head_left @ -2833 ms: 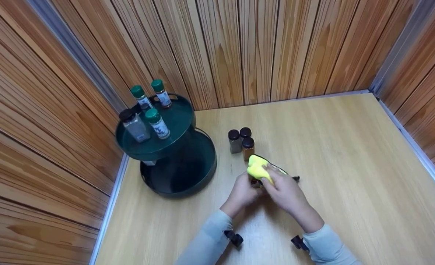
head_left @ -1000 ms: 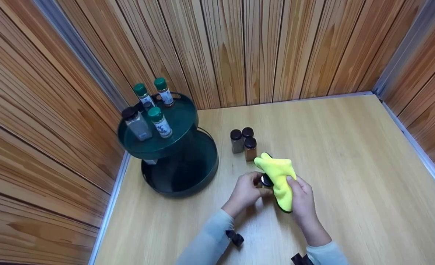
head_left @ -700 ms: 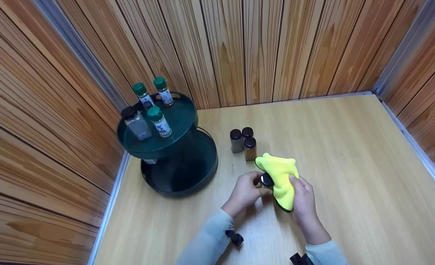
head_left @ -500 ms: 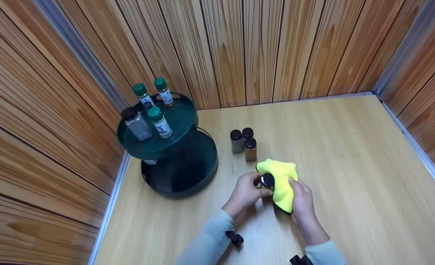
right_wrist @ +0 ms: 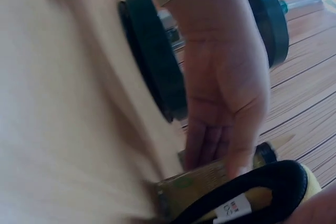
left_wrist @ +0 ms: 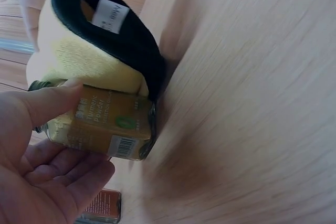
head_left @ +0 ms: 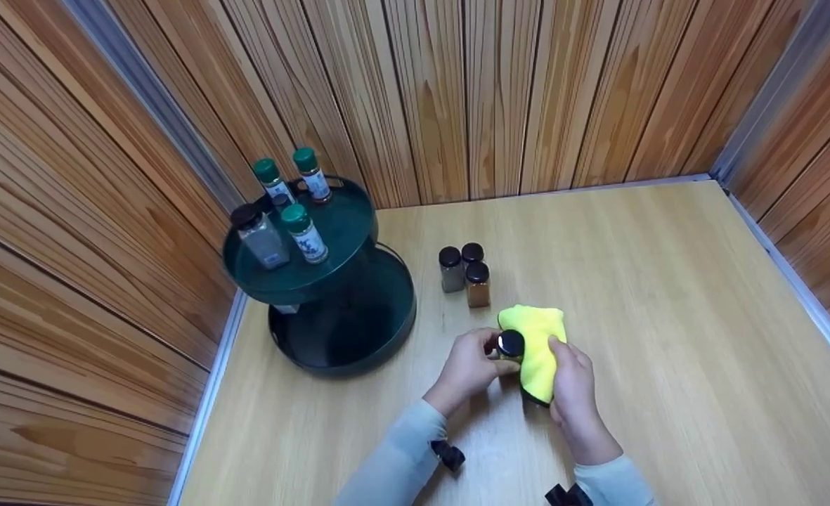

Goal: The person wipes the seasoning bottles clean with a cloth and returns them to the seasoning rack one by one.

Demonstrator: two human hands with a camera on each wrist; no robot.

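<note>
My left hand (head_left: 465, 369) holds a square spice jar with a black lid (head_left: 510, 344), thumb on one side and fingers on the other. In the left wrist view the jar (left_wrist: 102, 121) is labelled turmeric powder and stands upright on the table. My right hand (head_left: 575, 385) grips a yellow cloth (head_left: 542, 351) with a dark edge, pressed against the jar's right side. In the right wrist view the cloth's dark edge (right_wrist: 286, 184) hides part of the jar (right_wrist: 194, 184). Behind the hands stand three black-lidded spice jars (head_left: 478, 289) close together.
On the left stands a dark green two-tier round rack (head_left: 344, 239). Its upper tier bears several bottles, among them a green-capped one (head_left: 306, 235) and a larger dark-lidded jar (head_left: 263, 242). Wood-panelled walls (head_left: 492, 98) bound the table (head_left: 668, 316).
The right hand has shifted from over the jar to its right side, the cloth hanging more unfolded, then drawn slightly in. The jar's lid has come into view. The left hand has stayed nearly in place.
</note>
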